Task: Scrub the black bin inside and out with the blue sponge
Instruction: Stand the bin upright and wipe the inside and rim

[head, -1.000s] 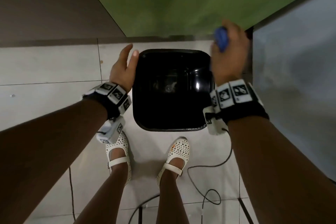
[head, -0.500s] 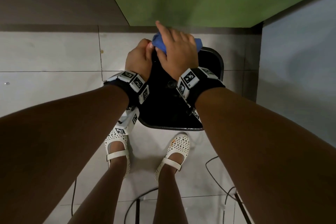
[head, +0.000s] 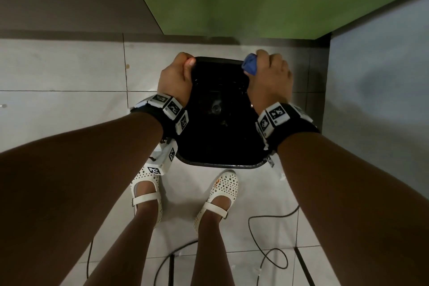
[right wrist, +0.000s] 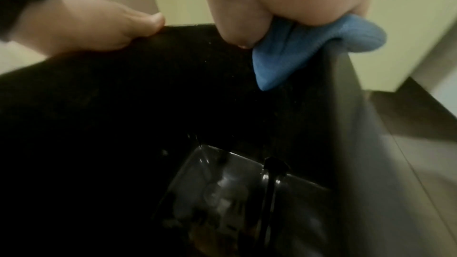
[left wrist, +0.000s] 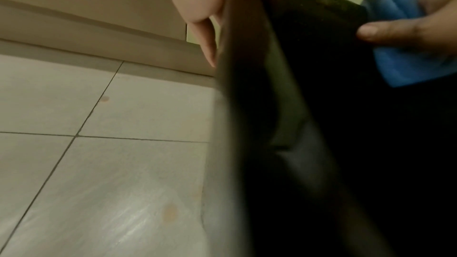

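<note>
Mid-scrub: left hand [head: 175,81] gripping black bin [head: 218,141] rim upper centre, right hand [head: 270,76] pinching blue sponge [head: 250,66] over far rim; walls, outside apparently left

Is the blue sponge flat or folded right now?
Folded: the sponge is doubled over the bin rim, pinched by the right hand.

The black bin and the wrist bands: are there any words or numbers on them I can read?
None to read in any view.
black bin: no label, brand or number shows.
blue sponge: plain.
wrist bands: only black-and-white square code patterns, no letters or numbers.
white shoes: just dots, no writing.
</note>
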The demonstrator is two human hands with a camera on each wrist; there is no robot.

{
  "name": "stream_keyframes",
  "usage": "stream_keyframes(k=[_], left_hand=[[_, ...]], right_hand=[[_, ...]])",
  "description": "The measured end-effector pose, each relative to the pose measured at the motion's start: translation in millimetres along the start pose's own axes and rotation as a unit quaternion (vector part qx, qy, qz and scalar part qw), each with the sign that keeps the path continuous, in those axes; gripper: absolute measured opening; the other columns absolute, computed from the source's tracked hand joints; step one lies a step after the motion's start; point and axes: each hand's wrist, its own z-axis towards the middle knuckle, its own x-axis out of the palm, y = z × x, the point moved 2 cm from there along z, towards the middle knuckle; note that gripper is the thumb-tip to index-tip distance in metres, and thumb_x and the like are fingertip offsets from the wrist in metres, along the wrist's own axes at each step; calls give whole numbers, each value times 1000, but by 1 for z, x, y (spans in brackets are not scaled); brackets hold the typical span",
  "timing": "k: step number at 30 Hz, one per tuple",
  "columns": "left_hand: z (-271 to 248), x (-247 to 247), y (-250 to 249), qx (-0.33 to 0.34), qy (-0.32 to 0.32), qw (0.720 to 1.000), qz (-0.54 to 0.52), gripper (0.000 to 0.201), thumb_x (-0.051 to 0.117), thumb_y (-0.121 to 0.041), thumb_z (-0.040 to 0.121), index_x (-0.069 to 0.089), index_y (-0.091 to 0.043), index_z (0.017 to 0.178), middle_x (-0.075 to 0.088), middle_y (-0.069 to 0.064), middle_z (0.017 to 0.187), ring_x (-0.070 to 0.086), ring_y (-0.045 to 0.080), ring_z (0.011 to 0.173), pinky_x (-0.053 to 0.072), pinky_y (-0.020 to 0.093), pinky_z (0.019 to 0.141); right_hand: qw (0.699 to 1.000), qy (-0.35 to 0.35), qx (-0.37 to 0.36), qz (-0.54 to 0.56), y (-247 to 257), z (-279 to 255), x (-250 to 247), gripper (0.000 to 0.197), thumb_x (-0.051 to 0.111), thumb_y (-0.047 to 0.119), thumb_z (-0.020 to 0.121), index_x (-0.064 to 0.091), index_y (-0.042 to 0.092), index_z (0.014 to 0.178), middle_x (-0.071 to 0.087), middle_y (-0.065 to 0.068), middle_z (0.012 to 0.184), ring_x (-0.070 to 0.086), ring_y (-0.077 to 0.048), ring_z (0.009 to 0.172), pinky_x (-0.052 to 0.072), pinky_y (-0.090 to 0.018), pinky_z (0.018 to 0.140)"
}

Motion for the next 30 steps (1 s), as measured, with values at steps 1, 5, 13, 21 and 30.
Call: stream_keyframes(k=[1, 5, 13, 21, 30], left_hand=[[-1, 1, 0, 2, -1, 1000, 1, 33, 32, -29, 99, 53, -4, 103, 55, 10, 78, 51, 22, 72, 36, 26, 64], [-3, 2, 0, 16, 1, 1000, 26, 34, 30, -30, 99, 52, -6, 107, 54, 9, 77, 49, 22, 71, 33, 25, 63], [0, 3, 4, 29, 4, 999, 13, 33, 30, -29, 99, 53, -8, 110, 55, 6, 81, 51, 21, 75, 34, 24, 64], [-2, 3, 2, 18, -13, 1000, -9, 33, 31, -28, 99, 52, -4, 105, 52, 8, 75, 49, 21, 69, 35, 25, 63], [-11, 0, 1, -24, -42, 999, -10, 33, 30, -27, 99, 50, -3, 106, 52, 7, 80, 48, 20, 74, 32, 25, 63]], right_hand=[[999, 8, 34, 5, 0, -2, 2, 49, 55, 27, 86, 39, 13, 130, 47, -15, 123, 46, -33, 110, 41, -44, 89], [988, -82, 124, -32, 15, -2, 2, 37, 64, 20, 66, 62, 15, 102, 62, -12, 96, 59, -30, 86, 48, -40, 74], [995, 10, -98, -4, 50, 6, 4, 42, 48, 32, 92, 43, 18, 131, 49, -7, 129, 41, -28, 121, 16, -48, 110], [998, 27, 52, 14, 12, -3, 3, 50, 50, 31, 91, 33, 15, 135, 39, -15, 133, 37, -33, 125, 25, -53, 109], [946, 47, 210, 244, -6, 1, -6, 28, 48, 14, 93, 41, 6, 119, 48, -15, 121, 53, -30, 107, 47, -39, 91]])
